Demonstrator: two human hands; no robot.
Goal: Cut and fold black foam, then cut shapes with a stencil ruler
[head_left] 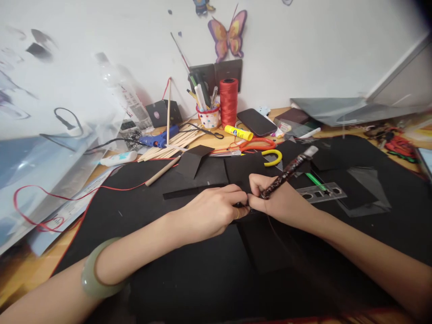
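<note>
My left hand [218, 211] is closed, its fingertips pressed on black paper [266, 247] at the middle of the mat. A ring is on one finger and a pale green bangle [97, 270] on the wrist. Meeting it from the right, my right hand [278, 200] is closed with a dark patterned pen [286, 173] resting in its grip, the clear end pointing up and right. Its fingertips touch the left ones, and the paper edge between them is mostly hidden. A narrow black strip [192, 191] lies behind the left hand, near a folded black card [194, 159].
On the black mat [162, 274] lie a stencil ruler [324, 193], a green pen [315, 181] and clear sheets [371, 189]. Behind are scissors [258, 144], a glue stick [239, 132], red thread [228, 101], a phone [256, 121], a blue glue gun [158, 138] and wooden sticks [189, 139].
</note>
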